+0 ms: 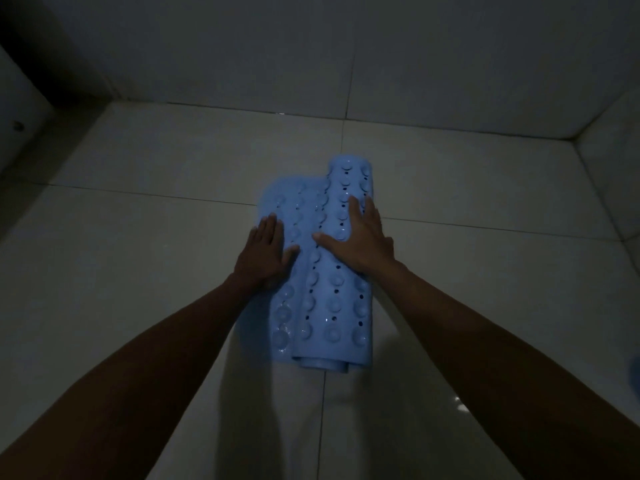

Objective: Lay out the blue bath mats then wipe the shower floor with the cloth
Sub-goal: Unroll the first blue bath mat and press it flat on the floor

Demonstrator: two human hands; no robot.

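Blue bath mat [325, 268] lies on the tiled shower floor [156, 209] in front of me, with its suction-cup side up, and it is not yet flat. Nearest to me I see its rolled end, where the layers curl one inside another, so the right part of the mat is a loose roll and only a narrow strip on the left lies open. It looks like two pieces or layers at the far end, but in this dim light I cannot tell if it is one mat or two.

My left hand [265, 252] rests flat, fingers together, on the left edge of the mat, partly on the tile. My right hand [360, 237] lies spread on top of the roll, thumb pointing to the left, pressing it down. Neither hand pinches anything.

I judge that the first step is in hand: laying out the mat. The next move calls for holding the open strip with the left hand and pushing the roll to the right so it unrolls; it may spring back.

Farther away, the floor meets the wall [381, 57]. No cloth is visible.
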